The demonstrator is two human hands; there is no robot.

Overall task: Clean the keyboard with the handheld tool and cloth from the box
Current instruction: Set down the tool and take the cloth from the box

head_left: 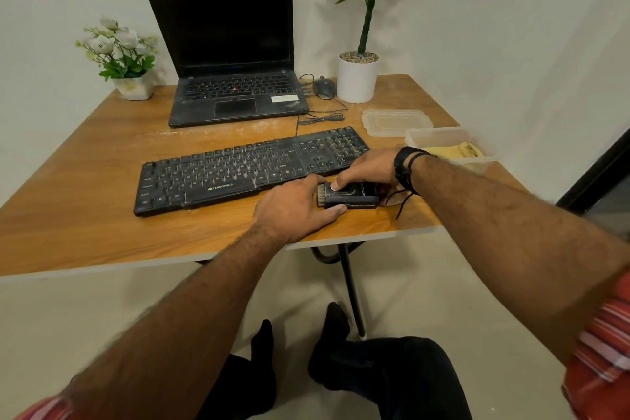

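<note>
A dusty black keyboard (238, 167) lies across the middle of the wooden table (85, 215). Just in front of its right end sits a small black handheld brush tool (354, 199), bristles pointing left. My left hand (293, 208) grips the tool's bristle end, thumb along its near edge. My right hand (370, 167) holds the tool from above, fingertips pressed on its top. A yellow cloth (456, 151) lies in the clear plastic box (439, 137) at the right edge.
An open black laptop (231, 78) stands behind the keyboard, with a mouse (324, 88) and its cable beside it. The box's lid (392, 121) lies behind the box. A white flower pot (134, 87) and a potted plant (356, 80) stand at the back.
</note>
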